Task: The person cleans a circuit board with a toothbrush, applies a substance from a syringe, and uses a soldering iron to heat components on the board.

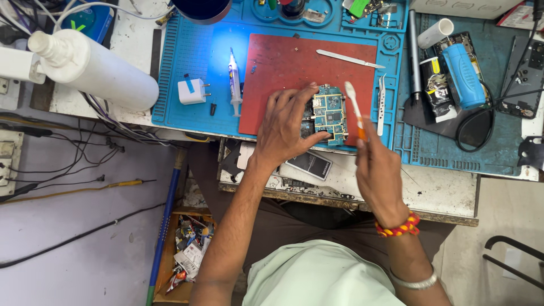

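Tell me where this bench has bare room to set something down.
Free: the red mat left of the metal spudger, above the left hand. Also the blue mat above the white charger. Crowded: right side around the blue tool.

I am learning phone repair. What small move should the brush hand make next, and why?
Probably lower the toothbrush in the right hand onto the circuit board: the bristles hover just beside its edge, and the left hand pins the board on the red mat.

Electronics repair workshop: blue silicone work mat (187,68), tweezers (382,105), bare circuit board (328,113), syringe (233,79), loose cables (68,164) beside cluttered bench.
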